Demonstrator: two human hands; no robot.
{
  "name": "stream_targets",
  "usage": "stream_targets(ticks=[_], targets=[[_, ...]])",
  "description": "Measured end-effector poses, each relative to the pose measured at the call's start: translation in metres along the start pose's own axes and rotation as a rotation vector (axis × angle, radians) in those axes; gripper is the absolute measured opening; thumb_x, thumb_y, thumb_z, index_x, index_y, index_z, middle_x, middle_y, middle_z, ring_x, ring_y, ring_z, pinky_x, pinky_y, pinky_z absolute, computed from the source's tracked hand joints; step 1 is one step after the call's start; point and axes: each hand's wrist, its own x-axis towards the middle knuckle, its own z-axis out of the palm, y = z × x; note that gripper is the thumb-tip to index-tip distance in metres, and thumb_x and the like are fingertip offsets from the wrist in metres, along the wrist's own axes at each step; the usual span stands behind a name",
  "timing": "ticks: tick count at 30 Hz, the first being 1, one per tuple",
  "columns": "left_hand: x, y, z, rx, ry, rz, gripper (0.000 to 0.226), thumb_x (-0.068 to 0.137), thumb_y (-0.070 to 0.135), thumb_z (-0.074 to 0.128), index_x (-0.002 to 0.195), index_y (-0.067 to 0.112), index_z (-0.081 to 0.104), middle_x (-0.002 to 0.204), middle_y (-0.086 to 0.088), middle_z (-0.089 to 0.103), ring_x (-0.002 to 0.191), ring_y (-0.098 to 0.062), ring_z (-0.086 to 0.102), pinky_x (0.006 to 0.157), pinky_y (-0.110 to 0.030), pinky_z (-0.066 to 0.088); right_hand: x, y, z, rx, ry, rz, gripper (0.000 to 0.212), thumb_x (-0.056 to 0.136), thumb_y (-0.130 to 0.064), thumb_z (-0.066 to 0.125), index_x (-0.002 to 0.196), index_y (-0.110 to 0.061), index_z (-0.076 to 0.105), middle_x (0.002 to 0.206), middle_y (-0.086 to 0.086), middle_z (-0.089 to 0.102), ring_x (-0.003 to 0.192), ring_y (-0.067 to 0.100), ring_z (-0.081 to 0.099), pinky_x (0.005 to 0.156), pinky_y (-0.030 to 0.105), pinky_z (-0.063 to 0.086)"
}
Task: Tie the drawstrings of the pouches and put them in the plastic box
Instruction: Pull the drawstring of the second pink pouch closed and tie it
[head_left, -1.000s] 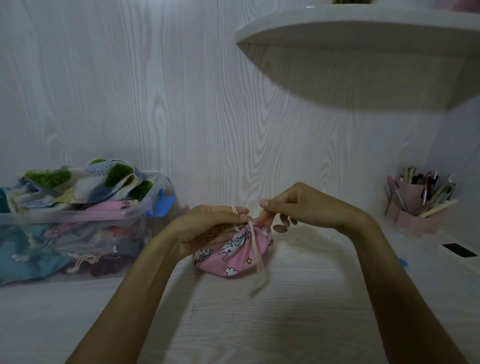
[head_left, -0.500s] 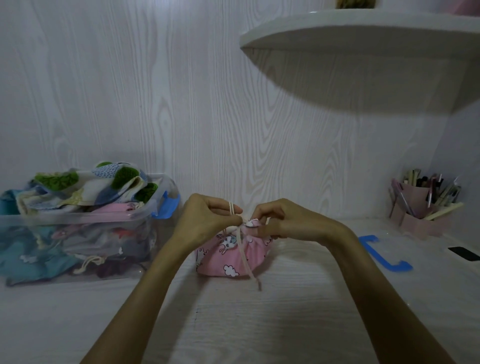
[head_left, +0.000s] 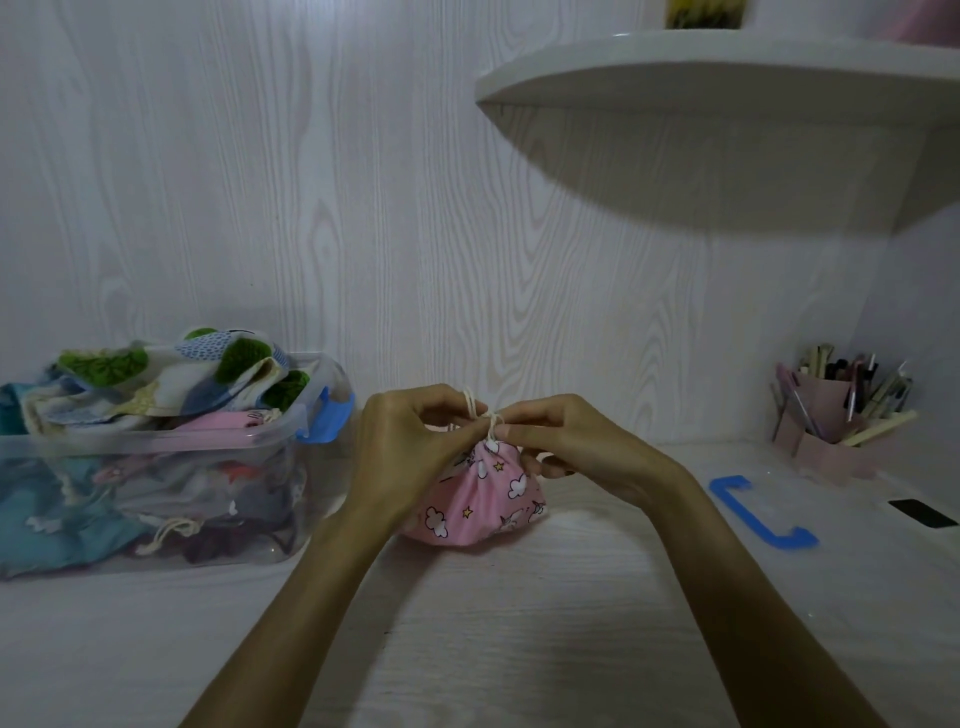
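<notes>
Fingers: both sets are curled and pinching the pale drawstring (head_left: 485, 415) at the gathered neck of the pink pouch (head_left: 480, 499); neither hand is released or empty.
Head view, left hand (head_left: 410, 441): thumb and forefinger pinch the cord, and a small loop of it stands up over the knuckles.
Head view, right hand (head_left: 561, 441): fingertips nip the cord right at the neck, touching the left hand's fingertips; the lower fingers are folded against the fabric.
Head view, change: a second ago the hands were a little apart, the right one lifted and a long tail of cord hanging down the front of the pouch. Now the hands have closed together on the neck and that hanging tail is gone from sight, taken up into the loop or the fingers.
Meaning: judged from this, the knot is being formed or cinched, not yet finished; whether it is tight I cannot tell, since the fingers cover it.
Pouch position: on the desk (head_left: 519, 623), mouth gathered upward, well to the right of the plastic box (head_left: 156, 499).
Box: open, already heaped with other pouches, a blue clip (head_left: 327, 415) on its near end.
Remaining: finish the tie, then carry the pouch left into the box.
Also in view: a loose blue handle (head_left: 758, 514) on the desk to the right, and a pen holder (head_left: 831, 421) in the corner.
</notes>
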Motion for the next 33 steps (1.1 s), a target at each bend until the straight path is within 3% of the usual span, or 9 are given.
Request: stream_targets(ticks=[7,12,15,19,22,24,26,30,33], targets=[[0.001,0.001,-0.003,-0.303,-0.237,-0.171,0.018,0.076,0.004,0.072,0.091,0.015,0.074,0.079,0.010,0.075,0.079,-0.006,0.072,0.069,-0.013,0.054,0.005,0.012,-0.009,0.092,0.126,0.067,0.014,0.078,-0.026,0.074,0.090,-0.018,0.073,0.080,0.000,0.070,0.069,0.012,0.060,0.052,0.021,0.035],[0.002,-0.003,0.002,-0.325,-0.273,-0.200,0.014,0.079,0.007,0.070,0.092,0.010,0.074,0.083,0.002,0.075,0.078,-0.009,0.072,0.068,-0.013,0.054,0.005,0.007,0.011,-0.705,0.602,-0.280,0.006,0.077,-0.027,0.064,0.074,-0.023,0.059,0.065,-0.012,0.061,0.058,0.006,0.059,0.057,0.023,0.045],[0.004,-0.007,-0.001,-0.327,-0.271,-0.224,0.014,0.080,0.005,0.070,0.093,0.008,0.074,0.083,-0.001,0.075,0.077,-0.010,0.072,0.067,-0.013,0.053,0.008,0.010,0.021,-0.798,0.705,-0.390,0.004,0.078,-0.023,0.062,0.076,-0.021,0.059,0.060,-0.014,0.053,0.057,0.007,0.057,0.057,0.024,0.044],[0.008,-0.015,-0.005,-0.313,-0.257,-0.253,0.011,0.083,0.008,0.067,0.091,0.004,0.073,0.082,-0.017,0.074,0.077,-0.018,0.070,0.075,-0.020,0.057,0.014,0.003,0.017,-0.097,0.529,-0.068,0.010,0.082,-0.012,0.065,0.078,-0.020,0.062,0.072,-0.010,0.064,0.065,0.003,0.059,0.053,0.015,0.043],[0.008,-0.018,-0.004,-0.354,-0.304,-0.296,0.008,0.087,0.009,0.063,0.086,0.008,0.071,0.073,-0.009,0.074,0.071,-0.011,0.068,0.075,-0.019,0.056,0.012,0.002,0.006,0.524,0.222,0.120,0.012,0.087,-0.005,0.059,0.083,-0.016,0.059,0.076,-0.001,0.063,0.064,0.007,0.057,0.053,0.016,0.042],[0.009,-0.019,-0.004,-0.378,-0.342,-0.314,0.009,0.088,0.008,0.060,0.085,0.007,0.069,0.068,-0.002,0.072,0.067,-0.007,0.067,0.071,-0.015,0.054,0.009,0.006,-0.003,0.715,0.062,0.132,0.014,0.089,-0.003,0.053,0.084,-0.016,0.055,0.072,-0.002,0.059,0.061,0.008,0.051,0.058,0.020,0.037],[0.009,-0.020,-0.006,-0.401,-0.345,-0.332,0.009,0.089,0.007,0.059,0.086,0.004,0.068,0.068,-0.005,0.071,0.065,-0.006,0.066,0.067,-0.013,0.052,0.005,0.009,-0.011,0.551,0.002,0.078,0.012,0.088,-0.005,0.054,0.084,-0.017,0.053,0.067,-0.004,0.052,0.058,0.008,0.044,0.061,0.023,0.033],[0.010,-0.021,-0.008,-0.389,-0.346,-0.322,0.010,0.089,0.008,0.060,0.083,0.005,0.067,0.069,-0.011,0.067,0.062,-0.008,0.062,0.067,-0.014,0.052,-0.003,0.002,-0.021,-0.118,0.100,-0.011,0.011,0.084,-0.011,0.064,0.086,-0.019,0.057,0.068,0.000,0.052,0.061,0.009,0.047,0.062,0.023,0.038],[0.009,-0.023,-0.006,-0.353,-0.350,-0.309,0.012,0.089,0.009,0.060,0.088,-0.001,0.066,0.071,-0.022,0.065,0.067,-0.016,0.059,0.069,-0.016,0.051,-0.003,0.003,-0.025,-0.663,0.469,-0.120,0.010,0.086,-0.012,0.060,0.088,-0.022,0.059,0.061,-0.001,0.052,0.052,0.008,0.047,0.050,0.021,0.037]])
